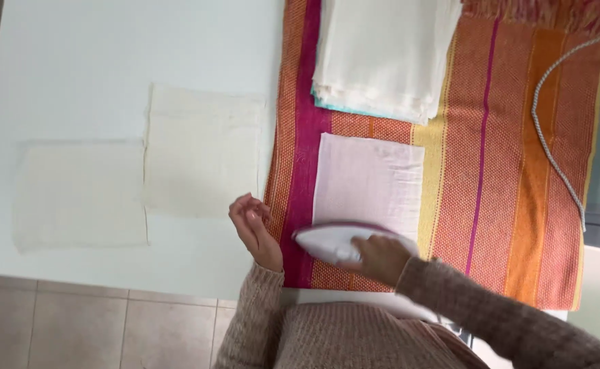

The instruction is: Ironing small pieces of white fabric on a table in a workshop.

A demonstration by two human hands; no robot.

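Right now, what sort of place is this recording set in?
Probably a home: a white table on a tiled floor, padded with a striped woven blanket for ironing. The right hand holds an iron at a pale cloth; the left hand hovers open beside it.

iron (334,242) blurred; stacked cloths (382,55) cut off

We're looking down on a knitted sweater (355,338) in a soft beige-brown, a chunky, slightly fuzzy weave with fine ribbing running through it. Both sleeves are long and reach right to the wrists, and we can see a snug ribbed cuff (262,273) closing the left sleeve. The right sleeve (498,318) looks a shade darker and browner than the body. Past the cuffs, the left hand (252,229) and right hand (380,258) are bare: no gloves, rings or watch that we can make out.
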